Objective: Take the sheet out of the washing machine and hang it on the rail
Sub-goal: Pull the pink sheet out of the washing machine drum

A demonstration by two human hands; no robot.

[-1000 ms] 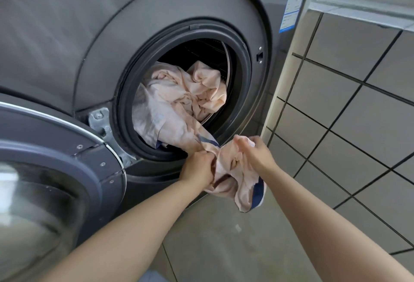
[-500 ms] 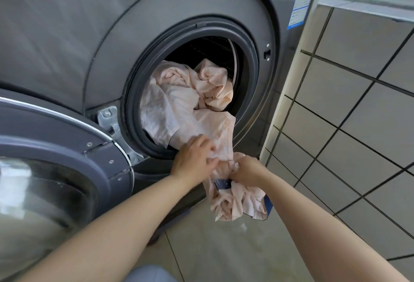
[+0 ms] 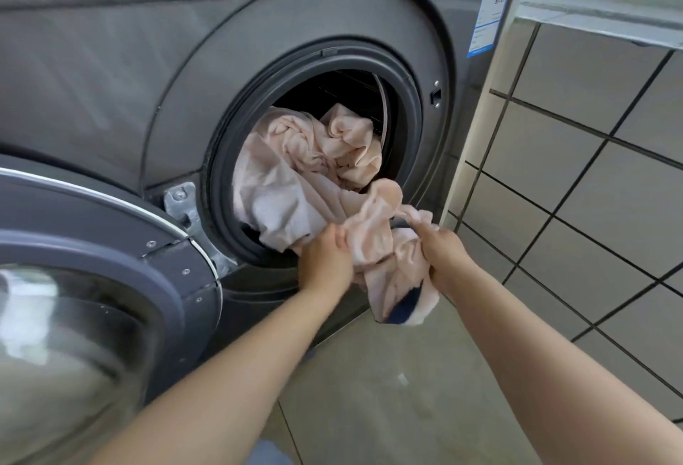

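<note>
Both hands are on the pink sheet (image 3: 295, 183) at the drum mouth of the washing machine (image 3: 111, 76). Left hand (image 3: 325, 261) grips a fold just below the door seal (image 3: 221, 183); right hand (image 3: 445, 255) is clamped on a bunch to its right, with the navy-edged end hanging under it. Versus half a second ago: hands have spread apart — they were nearly touching — and a fresh loop of sheet now arches between them, outside the opening. Most of the sheet is still piled inside the drum. Open door (image 3: 92, 279) sits at lower left, tiled wall (image 3: 591, 187) on the right.
</note>
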